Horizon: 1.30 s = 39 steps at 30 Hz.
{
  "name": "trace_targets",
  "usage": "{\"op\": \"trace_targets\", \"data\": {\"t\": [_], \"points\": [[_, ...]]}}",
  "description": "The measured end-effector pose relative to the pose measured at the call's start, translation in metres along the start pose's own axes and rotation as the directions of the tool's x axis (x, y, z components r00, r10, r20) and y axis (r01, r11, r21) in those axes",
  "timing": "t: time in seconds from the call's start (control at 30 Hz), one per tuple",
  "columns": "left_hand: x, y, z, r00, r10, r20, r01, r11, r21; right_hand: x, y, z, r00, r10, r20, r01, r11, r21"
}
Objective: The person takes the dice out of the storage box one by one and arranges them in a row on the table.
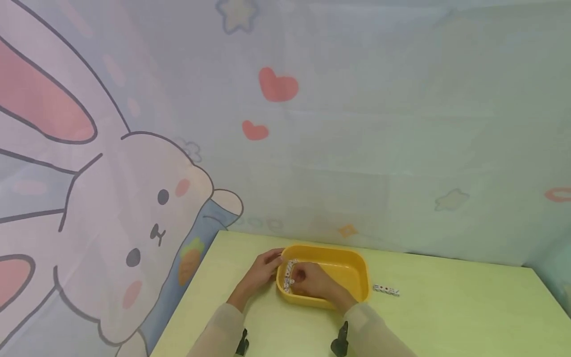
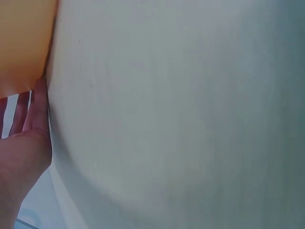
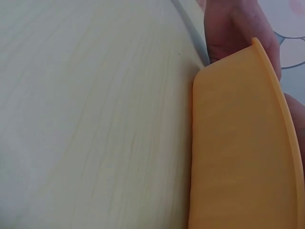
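A yellow plastic tray point(image 1: 350, 277) with rounded corners sits on the table. White dice point(image 1: 288, 270) with dark and red pips line its left end inside. My right hand point(image 1: 314, 280) reaches in over the front rim, thumb and fingertips pinching a die point(image 1: 292, 281) beside that line. Against the tray's left end rests my left hand point(image 1: 262, 271); in the left wrist view its fingers point(image 2: 40, 107) lie straight along the outer wall. The right wrist view has the tray's long side point(image 3: 238, 138), hiding most of the right hand.
A short row of dice point(image 1: 386, 290) lies on the table just right of the tray. The pale yellow-green table point(image 1: 459, 302) extends farther right. Behind it hangs a cloth backdrop point(image 1: 383, 148) with a printed rabbit point(image 1: 134, 208) and hearts.
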<state>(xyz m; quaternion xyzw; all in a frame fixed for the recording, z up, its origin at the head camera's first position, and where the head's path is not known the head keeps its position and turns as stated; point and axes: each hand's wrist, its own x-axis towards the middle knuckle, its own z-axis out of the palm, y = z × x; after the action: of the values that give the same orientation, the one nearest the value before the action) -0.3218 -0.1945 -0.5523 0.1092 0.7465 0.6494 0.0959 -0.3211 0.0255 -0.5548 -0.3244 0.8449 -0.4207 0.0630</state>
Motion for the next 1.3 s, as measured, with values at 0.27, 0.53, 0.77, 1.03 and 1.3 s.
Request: {"op": "trace_targets", "data": {"t": [0.27, 0.53, 0.77, 1.03, 1.3], "points": [[-0.005, -0.007, -0.007, 0.998, -0.055, -0.038, 0.052, 0.997, -0.057, -0.006, -0.012, -0.019, 0.999, 0.026, -0.023, -0.027, 0.997, -0.07], [-0.005, -0.008, -0.01, 0.996, -0.076, -0.051, 0.072, 0.995, -0.072, -0.031, -0.017, -0.061, 0.997, -0.063, -0.054, 0.059, 0.996, -0.073], [-0.005, -0.006, -0.01, 0.995, -0.073, -0.062, 0.069, 0.996, -0.06, -0.059, -0.007, -0.091, 0.984, -0.114, -0.14, 0.1, 0.99, -0.103], [-0.003, -0.007, -0.003, 0.996, -0.075, -0.054, 0.071, 0.994, -0.078, -0.103, 0.015, -0.127, 0.974, -0.029, -0.223, 0.006, 0.995, -0.102], [-0.003, -0.007, 0.001, 0.996, -0.072, -0.048, 0.067, 0.993, -0.094, -0.141, 0.049, -0.153, 0.953, 0.084, -0.29, -0.129, 0.982, -0.141]]}}
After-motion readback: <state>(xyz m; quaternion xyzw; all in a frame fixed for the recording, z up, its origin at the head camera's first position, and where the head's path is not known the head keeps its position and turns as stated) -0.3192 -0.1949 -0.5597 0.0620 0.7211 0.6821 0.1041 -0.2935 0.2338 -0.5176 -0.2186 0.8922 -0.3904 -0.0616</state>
